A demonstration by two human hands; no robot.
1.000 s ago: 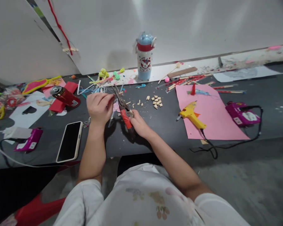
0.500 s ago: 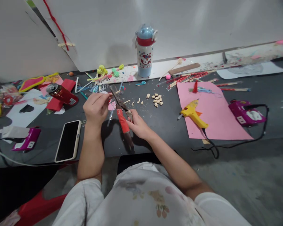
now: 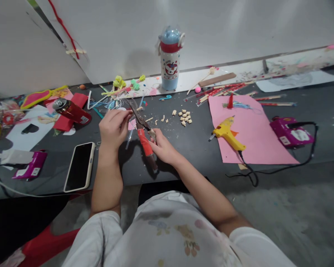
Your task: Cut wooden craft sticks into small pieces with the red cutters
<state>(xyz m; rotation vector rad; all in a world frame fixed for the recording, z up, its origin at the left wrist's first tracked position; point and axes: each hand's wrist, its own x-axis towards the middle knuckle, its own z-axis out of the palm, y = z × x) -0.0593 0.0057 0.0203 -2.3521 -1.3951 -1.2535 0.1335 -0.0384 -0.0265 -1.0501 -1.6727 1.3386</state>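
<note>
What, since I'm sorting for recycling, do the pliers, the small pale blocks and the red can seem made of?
Pliers: dull metal, probably steel, by the dark, unpolished look; red handle covering, perhaps plastic or tape, going by its bright colour.
Small pale blocks: matte, likely wood, given their straw colour.
Red can: glossy metal, likely aluminium, judging by its silvery top and highlights.

Phone — left of pliers | bottle behind pliers | glue gun — on paper, right

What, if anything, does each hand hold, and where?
The right hand grips the pliers at the handle end; whether the left hand holds anything cannot be told.
</note>
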